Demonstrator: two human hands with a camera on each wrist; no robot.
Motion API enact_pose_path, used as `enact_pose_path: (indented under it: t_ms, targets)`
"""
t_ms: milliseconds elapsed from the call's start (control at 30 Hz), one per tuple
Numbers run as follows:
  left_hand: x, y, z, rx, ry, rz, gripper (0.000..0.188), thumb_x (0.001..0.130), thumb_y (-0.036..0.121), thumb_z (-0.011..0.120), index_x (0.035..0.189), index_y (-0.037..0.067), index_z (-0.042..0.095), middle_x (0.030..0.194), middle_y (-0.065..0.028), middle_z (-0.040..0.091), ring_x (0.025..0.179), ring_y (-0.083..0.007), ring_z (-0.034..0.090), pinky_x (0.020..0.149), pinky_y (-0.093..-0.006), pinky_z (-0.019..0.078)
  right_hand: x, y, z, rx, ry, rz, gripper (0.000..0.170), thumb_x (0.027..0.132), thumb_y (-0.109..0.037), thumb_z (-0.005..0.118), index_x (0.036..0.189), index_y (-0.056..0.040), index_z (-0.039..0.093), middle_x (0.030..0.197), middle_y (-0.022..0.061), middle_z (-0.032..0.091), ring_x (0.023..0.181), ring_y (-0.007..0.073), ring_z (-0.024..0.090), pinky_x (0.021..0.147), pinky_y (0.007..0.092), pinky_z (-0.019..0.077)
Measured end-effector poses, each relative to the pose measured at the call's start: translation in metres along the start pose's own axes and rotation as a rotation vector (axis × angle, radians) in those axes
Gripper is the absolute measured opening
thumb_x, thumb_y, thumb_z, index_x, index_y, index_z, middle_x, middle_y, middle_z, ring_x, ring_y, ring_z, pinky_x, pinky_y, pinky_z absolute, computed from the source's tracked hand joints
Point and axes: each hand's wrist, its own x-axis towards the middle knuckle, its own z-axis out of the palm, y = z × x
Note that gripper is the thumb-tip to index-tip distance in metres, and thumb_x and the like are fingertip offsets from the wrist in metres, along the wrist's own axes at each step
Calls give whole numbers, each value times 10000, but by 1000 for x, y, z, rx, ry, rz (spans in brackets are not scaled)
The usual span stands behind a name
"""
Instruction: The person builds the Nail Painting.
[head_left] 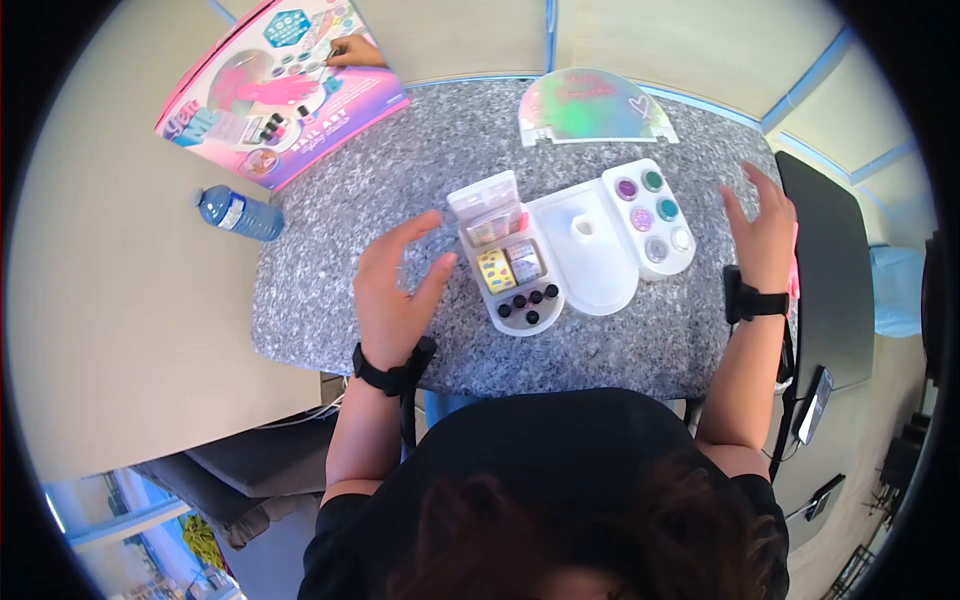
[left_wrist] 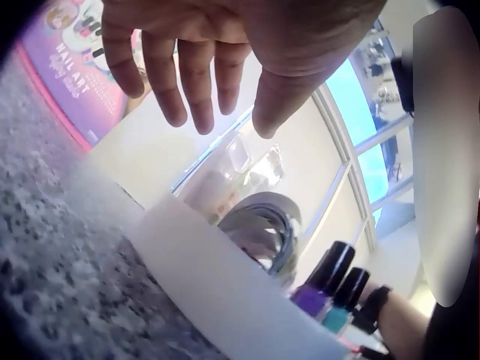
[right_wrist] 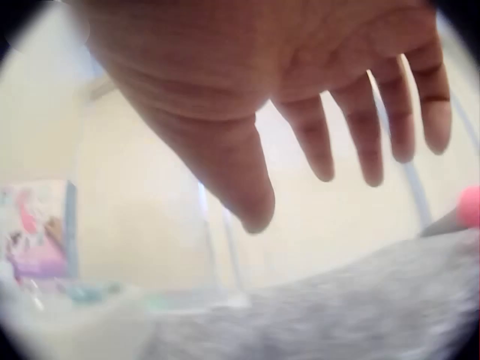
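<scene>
Between my hands a white plastic nail art station (head_left: 590,270) lies on the grey speckled table. My left hand (head_left: 390,290) hovers beside its left section, fingers spread and holding nothing. That section carries a yellow patterned roll (head_left: 494,270), a paler roll (head_left: 523,262), clear packs (head_left: 492,222) and several black-capped nail polish bottles (head_left: 530,300). In the left wrist view a purple bottle (left_wrist: 309,301) and a teal bottle (left_wrist: 337,318) show under the palm. Off the right section, with its glitter pots (head_left: 641,218), my right hand (head_left: 765,230) is raised with fingers apart, also holding nothing.
A shiny half-round panel (head_left: 590,108) with a heart stands at the back. The pink nail art box (head_left: 285,100) is back left, with a water bottle (head_left: 240,213) in front of it. Something pink (right_wrist: 469,207) lies at the right edge. Beyond is a black surface (head_left: 825,270).
</scene>
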Motion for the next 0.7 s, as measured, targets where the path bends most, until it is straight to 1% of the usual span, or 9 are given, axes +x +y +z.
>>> enact_pose_path:
  t_ms: [67,100,167,233,267,467,500,567,700]
  targets:
    - [-3,-6,-1,-253,-37,-191,439,1003,164,794,1417,60,691,1408,-105,747,1270,-261,702,1082,-427,514,-23,71,3,-196,-46,53,566,959,-348,832,1454,-122,677,1385,165,728,1306,416,634,1104,528,503]
    - [-5,-10,-1,-263,-49,-186,439,1003,164,794,1417,60,691,1408,-105,747,1270,-261,702,1082,-427,514,-36,90,-1,-318,-158,192,632,950,-364,835,1504,-135,636,1409,171,712,1325,431,620,1112,541,501]
    - [-5,-17,0,-818,-6,-560,467,1115,214,661,1542,44,580,1523,-156,664,1357,-264,646,1127,-434,502,-54,105,-10,-441,-265,339,699,942,-380,837,1554,-147,594,1433,178,695,1344,446,606,1120,555,499]
    - [-3,-21,-2,-902,-8,-594,484,1144,240,603,1578,37,535,1561,-179,625,1391,-278,620,1151,-434,489,-67,114,-14,-474,-413,484,801,919,-373,849,1622,-173,522,1460,197,668,1369,471,587,1129,551,508]
    - [-1,-21,-2,-981,-1,-627,502,1174,266,546,1614,31,490,1598,-202,586,1426,-293,594,1175,-434,476,-70,122,-12,-474,-412,487,801,919,-373,849,1622,-173,522,1460,197,668,1369,471,587,1129,551,508]
    - [0,-28,6,-964,-15,-623,544,1172,318,545,1622,20,477,1623,-207,560,1478,-304,557,1205,-449,450,-64,146,-7,-159,-423,551,885,868,-351,869,1652,-204,485,1465,287,615,1378,470,586,1139,528,516]
    - [0,-27,6,-965,-18,-620,544,1172,318,545,1622,20,477,1623,-207,560,1478,-304,557,1205,-449,450,-62,143,-4,-110,-408,476,881,862,-333,862,1647,-185,490,1446,292,617,1364,465,597,1134,524,519]
    - [0,-25,7,-922,-74,-617,615,1193,367,476,1666,-16,389,1669,-229,503,1515,-320,519,1251,-469,409,-59,124,-3,-51,-335,332,875,852,-290,844,1638,-125,494,1402,274,631,1320,425,636,1114,491,535]
    - [-3,-21,9,-904,-93,-607,617,1188,365,489,1660,-20,396,1670,-229,501,1516,-329,520,1253,-476,413,-38,49,-27,173,-391,355,836,907,-274,789,1662,-110,470,1453,241,627,1344,356,636,1105,446,538]
